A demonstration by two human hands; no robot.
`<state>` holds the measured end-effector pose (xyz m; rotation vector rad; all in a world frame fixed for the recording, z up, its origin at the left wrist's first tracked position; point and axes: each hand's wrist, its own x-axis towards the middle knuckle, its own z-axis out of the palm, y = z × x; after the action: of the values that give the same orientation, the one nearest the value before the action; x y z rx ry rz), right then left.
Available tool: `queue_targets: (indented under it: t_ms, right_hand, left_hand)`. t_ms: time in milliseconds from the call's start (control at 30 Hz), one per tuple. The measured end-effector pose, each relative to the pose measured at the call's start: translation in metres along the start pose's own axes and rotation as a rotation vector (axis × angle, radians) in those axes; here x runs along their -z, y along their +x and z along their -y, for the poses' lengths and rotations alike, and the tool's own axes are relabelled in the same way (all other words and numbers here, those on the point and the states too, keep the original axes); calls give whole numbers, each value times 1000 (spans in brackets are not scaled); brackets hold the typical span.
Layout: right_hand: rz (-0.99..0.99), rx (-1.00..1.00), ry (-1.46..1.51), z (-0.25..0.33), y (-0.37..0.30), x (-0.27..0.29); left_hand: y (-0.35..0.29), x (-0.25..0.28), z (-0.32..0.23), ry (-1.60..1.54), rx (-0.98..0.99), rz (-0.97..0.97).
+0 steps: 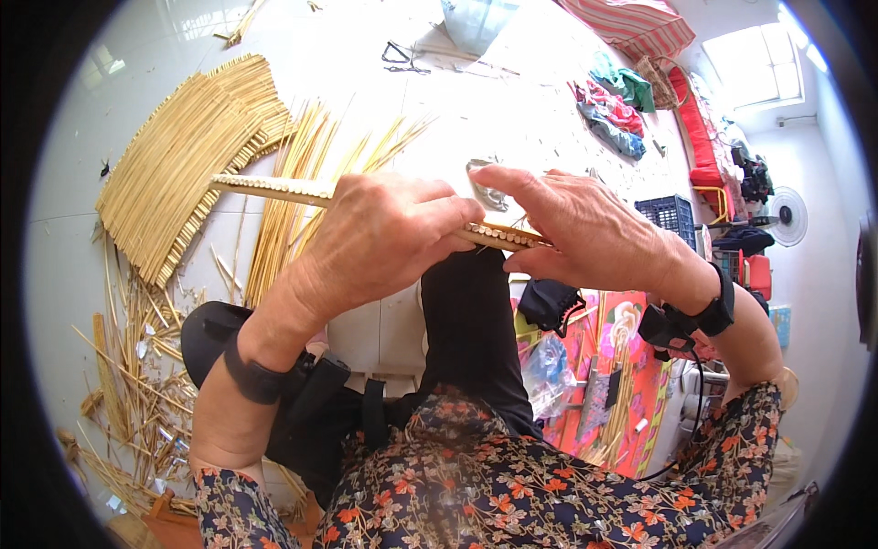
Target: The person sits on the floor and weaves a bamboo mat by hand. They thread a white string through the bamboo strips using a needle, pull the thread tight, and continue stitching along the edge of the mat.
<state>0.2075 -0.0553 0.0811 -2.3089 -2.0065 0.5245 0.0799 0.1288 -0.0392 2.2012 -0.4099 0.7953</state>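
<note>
Above my lap I hold a narrow straw panel (265, 188) seen nearly edge-on, with a row of pale cut stalk ends along its edge. My left hand (380, 229) is closed around its middle, and the panel's left end sticks out past the knuckles. At the other end my right hand (594, 229) grips the panel between thumb and fingers, its index finger raised over the top. The right palm hides the panel's tip. Two finished-looking straw mats (178, 174) lie overlapping on the floor to the left.
Loose straw stalks (291, 197) lie beside the mats, with scraps (151, 403) scattered lower left. A floral sheet (626, 320) bears more stalks and a plastic bag (549, 375). Farther off are a translucent bucket (477, 23), a dark crate (668, 218) and a fan (788, 216).
</note>
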Motion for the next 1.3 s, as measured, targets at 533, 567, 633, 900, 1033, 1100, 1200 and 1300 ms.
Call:
queue_targets:
  t_ms: [533, 567, 633, 900, 1033, 1100, 1200, 1300]
  right_hand:
    - [57, -12, -14, -3, 3, 12]
    - [-76, 39, -112, -4, 2, 11]
    - [-346, 141, -303, -6, 1, 7]
    - [-858, -66, 40, 5, -97, -58]
    - [-1035, -844, 541, -52, -180, -180]
    - [-941, -1174, 847, -87, -226, -261]
    - [-675, -1359, 750, -109, -272, -382]
    - [-518, -1555, 816, -87, -300, -479]
  left_hand:
    - [-1, 2, 0, -35, 108, 22]
    - [0, 1, 0, -42, 119, 14]
    - [0, 0, 0, -34, 146, -1]
    - [-8, 5, 0, -11, 327, -39]
    - [-8, -4, -9, -9, 481, -91]
    - [1, -11, -8, -21, 588, -113]
    - [5, -9, -16, 61, 677, -121]
    - [8, -15, -19, 107, 723, -71]
